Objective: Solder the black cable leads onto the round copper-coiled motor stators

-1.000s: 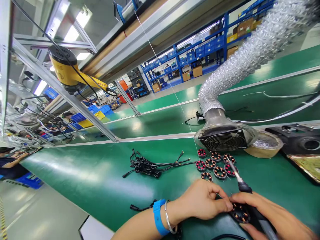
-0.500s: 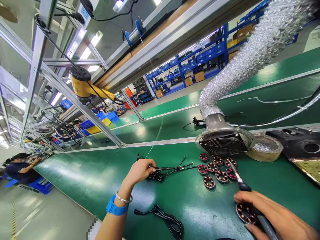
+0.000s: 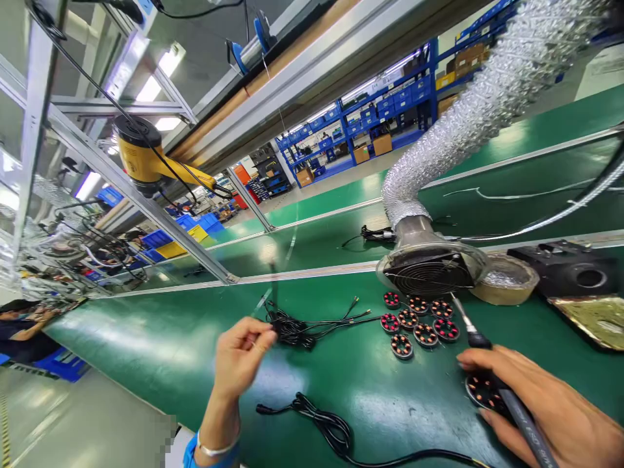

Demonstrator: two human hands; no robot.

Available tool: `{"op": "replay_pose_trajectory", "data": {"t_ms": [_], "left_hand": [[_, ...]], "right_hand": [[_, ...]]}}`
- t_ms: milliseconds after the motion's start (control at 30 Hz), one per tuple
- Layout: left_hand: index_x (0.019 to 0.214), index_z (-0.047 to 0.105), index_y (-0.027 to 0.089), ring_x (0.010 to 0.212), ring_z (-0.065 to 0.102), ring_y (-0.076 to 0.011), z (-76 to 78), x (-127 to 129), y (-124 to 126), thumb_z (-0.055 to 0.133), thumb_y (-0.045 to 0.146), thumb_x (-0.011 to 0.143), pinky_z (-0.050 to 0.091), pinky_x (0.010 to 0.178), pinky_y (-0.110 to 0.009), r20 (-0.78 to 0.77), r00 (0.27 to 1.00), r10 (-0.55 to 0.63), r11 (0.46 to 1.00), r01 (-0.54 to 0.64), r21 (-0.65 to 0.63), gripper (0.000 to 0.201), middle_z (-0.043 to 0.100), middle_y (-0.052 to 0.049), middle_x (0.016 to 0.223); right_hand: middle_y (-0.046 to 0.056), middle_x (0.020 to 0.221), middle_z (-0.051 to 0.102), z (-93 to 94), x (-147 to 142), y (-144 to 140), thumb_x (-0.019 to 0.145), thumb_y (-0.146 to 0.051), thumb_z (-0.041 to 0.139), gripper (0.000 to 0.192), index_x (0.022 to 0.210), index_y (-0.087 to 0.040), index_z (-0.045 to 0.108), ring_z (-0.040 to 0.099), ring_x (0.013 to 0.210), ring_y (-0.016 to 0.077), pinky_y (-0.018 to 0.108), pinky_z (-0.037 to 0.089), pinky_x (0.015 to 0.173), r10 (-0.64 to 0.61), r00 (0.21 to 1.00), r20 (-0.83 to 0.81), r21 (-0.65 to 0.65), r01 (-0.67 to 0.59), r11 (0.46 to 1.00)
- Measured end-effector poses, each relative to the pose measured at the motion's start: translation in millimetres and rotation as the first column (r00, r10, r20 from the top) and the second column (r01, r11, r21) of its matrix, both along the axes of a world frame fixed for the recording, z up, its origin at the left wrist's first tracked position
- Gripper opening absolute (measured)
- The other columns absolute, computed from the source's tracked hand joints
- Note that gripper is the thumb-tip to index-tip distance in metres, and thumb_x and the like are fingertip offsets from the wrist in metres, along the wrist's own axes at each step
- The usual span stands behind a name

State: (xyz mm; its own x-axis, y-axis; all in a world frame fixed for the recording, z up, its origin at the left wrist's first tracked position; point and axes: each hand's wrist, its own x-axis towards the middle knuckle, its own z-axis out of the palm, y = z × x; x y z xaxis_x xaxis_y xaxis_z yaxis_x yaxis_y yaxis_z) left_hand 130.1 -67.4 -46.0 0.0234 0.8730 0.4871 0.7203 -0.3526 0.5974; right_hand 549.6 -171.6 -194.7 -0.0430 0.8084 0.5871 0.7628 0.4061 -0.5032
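above the green belt (image 3: 160, 344) the left hand (image 3: 241, 354) pinches a thin wire (image 3: 266, 300) lifted from the cable bundle (image 3: 292, 330). right of the loose coil discs (image 3: 419, 318), the right hand (image 3: 541, 403) grips a soldering iron (image 3: 480, 344) and rests on one disc (image 3: 482, 392).

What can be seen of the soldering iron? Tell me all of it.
The soldering iron is a slim tool with a dark handle, a black collar and a thin metal tip. It lies tilted, with the tip pointing up and away towards the fan hood. The right hand holds its handle above the green bench, over a round coil disc.
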Motion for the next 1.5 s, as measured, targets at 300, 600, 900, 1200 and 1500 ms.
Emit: {"op": "replay_pose_trajectory", "data": {"t_ms": [300, 600, 900, 1200, 1500], "left_hand": [[0.078, 0.061, 0.018, 0.059, 0.055, -0.0123, -53.1, 100.7, -35.0, 0.052, 0.027, 0.093, 0.036, 0.058, -0.023, -0.345, 0.644, -0.682, 0.728, 0.555, -0.403, 0.02, 0.064, -0.001, 0.065], [0.097, 0.064, 0.021, 0.07, 0.057, -0.0145, -30.9, 137.4, -40.8, 0.039, 0.032, 0.099, 0.04, 0.067, -0.024, -0.167, 0.709, -0.685, 0.684, 0.548, -0.482, 0.027, 0.066, -0.002, 0.081], [0.08, 0.051, 0.017, 0.049, 0.036, -0.0098, -44.0, 210.4, -35.8, 0.032, 0.056, 0.098, 0.029, 0.05, -0.023, 0.588, 0.598, -0.544, 0.204, 0.774, -0.599, 0.047, 0.042, 0.005, 0.059], [0.078, 0.047, 0.018, 0.064, 0.041, -0.0121, -62.9, 209.2, -31.5, 0.031, 0.053, 0.1, 0.033, 0.062, -0.025, 0.432, 0.643, -0.632, 0.351, 0.735, -0.58, 0.044, 0.046, 0.003, 0.066], [0.091, 0.053, 0.018, 0.073, 0.043, -0.0132, -65.8, 212.4, -38.6, 0.041, 0.049, 0.098, 0.034, 0.068, -0.025, 0.445, 0.678, -0.586, 0.443, 0.727, -0.525, 0.034, 0.051, 0.001, 0.079]], "right_hand": [[0.001, 0.097, 0.064, 68.4, -34.5, -14.8, 0.087, -0.02, 0.06, 0.038, 0.119, -0.027, 0.041, 0.065, 0.081, 0.012, 0.025, 0.057, 0.075, 0.13, 0.889, -0.438, -0.263, -0.265, 0.928], [-0.003, 0.089, 0.066, 67.9, -46.4, -8.4, 0.089, -0.01, 0.056, 0.025, 0.107, -0.026, 0.048, 0.064, 0.077, 0.0094, 0.02, 0.053, 0.072, 0.169, 0.863, -0.476, -0.123, -0.256, 0.959], [0.004, 0.102, 0.067, 85.6, -30.5, -1.4, 0.086, -0.011, 0.06, 0.035, 0.118, -0.024, 0.051, 0.066, 0.089, 0.0144, 0.025, 0.055, 0.082, 0.25, 0.933, -0.259, 0.074, -0.239, 0.968], [-0.001, 0.086, 0.063, 67.1, -31.8, 4.3, 0.088, -0.011, 0.054, 0.023, 0.106, -0.025, 0.05, 0.063, 0.07, 0.0114, 0.022, 0.053, 0.066, 0.154, 0.913, -0.378, -0.088, -0.201, 0.976], [-0.003, 0.082, 0.061, 62.3, -36.9, -4.4, 0.084, -0.01, 0.055, 0.031, 0.11, -0.026, 0.046, 0.061, 0.068, 0.0113, 0.022, 0.054, 0.065, 0.1, 0.892, -0.44, -0.155, -0.185, 0.97]]}}
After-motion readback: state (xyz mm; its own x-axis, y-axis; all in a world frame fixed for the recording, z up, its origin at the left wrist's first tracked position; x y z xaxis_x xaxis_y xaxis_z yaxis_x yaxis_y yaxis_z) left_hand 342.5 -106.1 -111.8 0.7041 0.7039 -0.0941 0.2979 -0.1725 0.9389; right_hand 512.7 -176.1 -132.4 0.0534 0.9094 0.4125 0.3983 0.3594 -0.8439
